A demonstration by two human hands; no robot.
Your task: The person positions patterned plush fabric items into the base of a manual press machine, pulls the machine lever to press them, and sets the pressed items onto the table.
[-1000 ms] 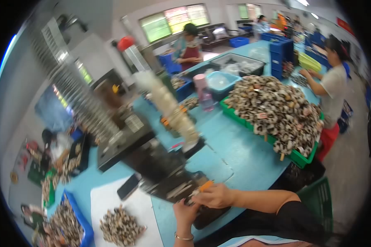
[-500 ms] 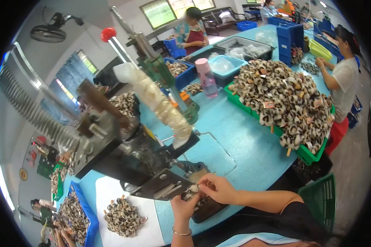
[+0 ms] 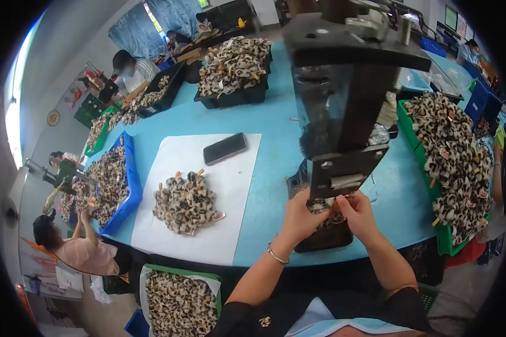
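Observation:
Both my hands are at the base of a dark metal press (image 3: 343, 106). My left hand (image 3: 301, 216), with a bracelet at the wrist, pinches a small black-and-white fluffy piece (image 3: 319, 205) under the press head. From the other side, my right hand (image 3: 358, 214) has its fingers closed at the same spot, beside a bit of orange; what they grip is too small to tell. A pile of similar fluffy pieces (image 3: 186, 203) lies on a white sheet (image 3: 235, 224) to the left, with a black phone (image 3: 225, 149) behind it.
A blue tray (image 3: 134, 188) and a black crate (image 3: 233, 100) hold more pieces. To the right stands a heaped green crate (image 3: 445, 238); another green-rimmed crate (image 3: 220, 283) is below the table edge. Co-workers sit at the left (image 3: 81, 253) and far left (image 3: 134, 73).
The view has swung left, so the press now stands upright near the centre and the lower crate shows. The orange item my right hand held earlier was out of its fingers half a second ago.

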